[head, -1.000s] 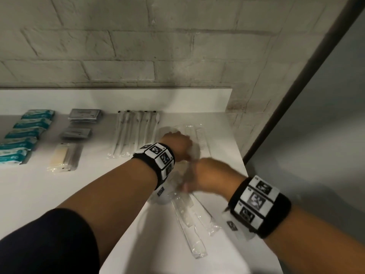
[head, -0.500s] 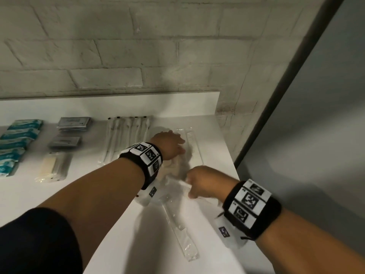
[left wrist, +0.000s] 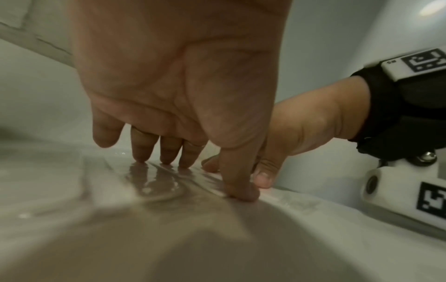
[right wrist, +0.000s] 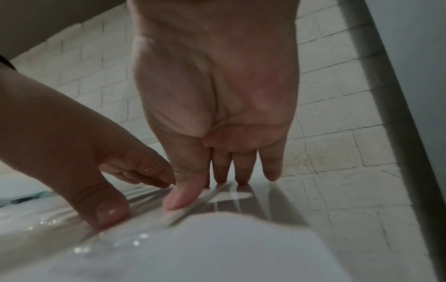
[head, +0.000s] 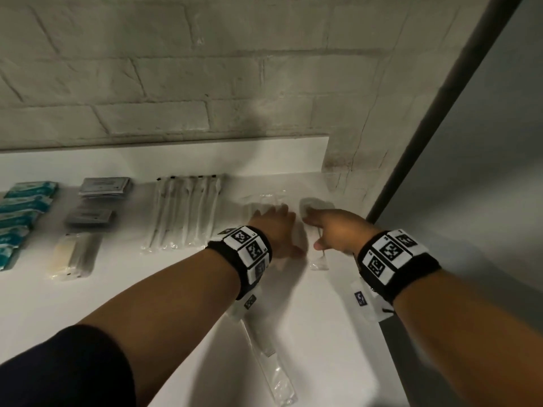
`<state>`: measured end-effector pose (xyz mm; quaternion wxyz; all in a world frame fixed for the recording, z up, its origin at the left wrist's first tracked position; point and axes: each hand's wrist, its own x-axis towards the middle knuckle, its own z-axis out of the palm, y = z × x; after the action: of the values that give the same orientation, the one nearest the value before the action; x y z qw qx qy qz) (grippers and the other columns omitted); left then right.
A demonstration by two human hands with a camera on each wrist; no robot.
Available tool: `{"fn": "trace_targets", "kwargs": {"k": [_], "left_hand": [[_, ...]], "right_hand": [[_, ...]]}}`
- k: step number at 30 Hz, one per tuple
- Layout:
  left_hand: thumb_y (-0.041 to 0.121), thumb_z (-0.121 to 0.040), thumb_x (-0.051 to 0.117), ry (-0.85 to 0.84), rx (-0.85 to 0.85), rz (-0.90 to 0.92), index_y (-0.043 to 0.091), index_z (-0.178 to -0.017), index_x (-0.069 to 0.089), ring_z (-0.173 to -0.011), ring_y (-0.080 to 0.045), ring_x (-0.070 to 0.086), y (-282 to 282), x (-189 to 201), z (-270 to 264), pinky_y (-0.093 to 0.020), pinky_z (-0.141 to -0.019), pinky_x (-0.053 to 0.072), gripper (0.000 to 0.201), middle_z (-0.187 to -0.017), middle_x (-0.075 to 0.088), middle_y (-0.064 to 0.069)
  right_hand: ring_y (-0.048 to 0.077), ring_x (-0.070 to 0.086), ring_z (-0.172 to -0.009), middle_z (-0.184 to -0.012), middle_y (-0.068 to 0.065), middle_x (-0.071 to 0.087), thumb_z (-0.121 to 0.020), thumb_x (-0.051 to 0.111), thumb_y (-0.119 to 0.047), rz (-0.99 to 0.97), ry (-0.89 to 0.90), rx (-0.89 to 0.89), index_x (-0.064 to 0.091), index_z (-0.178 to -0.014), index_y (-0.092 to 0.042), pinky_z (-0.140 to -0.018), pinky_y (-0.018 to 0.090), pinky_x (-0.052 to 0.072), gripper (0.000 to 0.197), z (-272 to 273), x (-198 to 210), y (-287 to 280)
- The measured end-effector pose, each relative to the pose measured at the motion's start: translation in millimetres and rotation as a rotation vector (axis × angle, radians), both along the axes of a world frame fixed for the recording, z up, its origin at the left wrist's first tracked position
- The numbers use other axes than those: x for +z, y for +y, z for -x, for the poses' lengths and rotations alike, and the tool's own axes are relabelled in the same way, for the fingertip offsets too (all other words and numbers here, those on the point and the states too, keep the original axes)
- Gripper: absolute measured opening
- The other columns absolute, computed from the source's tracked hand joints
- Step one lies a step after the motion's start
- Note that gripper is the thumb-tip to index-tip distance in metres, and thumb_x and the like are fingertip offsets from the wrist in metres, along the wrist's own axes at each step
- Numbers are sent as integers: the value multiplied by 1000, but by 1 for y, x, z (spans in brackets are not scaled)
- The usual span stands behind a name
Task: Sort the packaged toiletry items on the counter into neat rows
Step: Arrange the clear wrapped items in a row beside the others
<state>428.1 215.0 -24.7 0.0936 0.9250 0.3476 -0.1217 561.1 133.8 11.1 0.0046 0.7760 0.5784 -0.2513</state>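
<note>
Both my hands lie flat on clear plastic comb packets [head: 266, 201] at the back right of the white counter [head: 323, 333]. My left hand [head: 279, 227] presses its straight fingertips [left wrist: 141, 159] and thumb onto the packets. Right beside it, my right hand [head: 318, 230] presses down another clear packet [head: 318, 262], fingers [right wrist: 241, 179] straight and thumb flat on the film. The two hands almost touch. One more clear packet [head: 271, 365] lies loose near the front, partly under my left forearm.
Rows stand to the left: wrapped toothbrushes [head: 185, 212], grey sachets [head: 101, 189], a pale yellowish packet [head: 73, 254] and teal packets [head: 25, 210]. A brick wall [head: 205, 83] runs behind. The counter's right edge [head: 385, 333] drops off close to my right wrist.
Both hands have moved back toward the wall, sliding clear packets with them. The right hand, curled before, now lies flat. Fewer packets remain at the front.
</note>
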Motion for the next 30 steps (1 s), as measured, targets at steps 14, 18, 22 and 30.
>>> {"fn": "trace_targets", "kwargs": {"k": [14, 18, 22, 30], "left_hand": [[59, -74, 66, -13, -6, 85, 18, -144, 32, -139, -30, 28, 16, 0, 14, -45, -110, 33, 88, -152, 29, -5], [65, -70, 65, 41, -21, 69, 20, -142, 34, -137, -33, 33, 16, 2, 13, -47, -109, 34, 90, -151, 32, -6], [63, -71, 61, 87, -42, 47, 21, -135, 41, -129, -34, 45, 15, 11, 11, -48, -102, 41, 79, -142, 42, -7], [51, -89, 50, 143, -79, 44, 17, -149, 23, -141, -28, 29, 19, 10, 13, -47, -111, 30, 74, -157, 21, -4]], "right_hand": [[35, 39, -135, -151, 18, 35, -89, 62, -12, 51, -51, 123, 21, -151, -6, -109, 41, 36, 75, 4, -19, 42], [26, 35, -139, -156, 8, 25, -91, 60, -22, -65, -64, 116, 26, -150, -13, -109, 31, 31, 69, 7, -12, 31], [27, 60, -100, -108, 6, 58, -88, 60, -39, -152, -132, 120, 62, -108, -14, -79, 30, 46, 32, 47, 10, -4], [23, 54, -97, -107, 3, 55, -76, 53, -73, 160, -213, 492, 54, -124, -18, -70, 31, 37, 73, 139, 4, -61]]}}
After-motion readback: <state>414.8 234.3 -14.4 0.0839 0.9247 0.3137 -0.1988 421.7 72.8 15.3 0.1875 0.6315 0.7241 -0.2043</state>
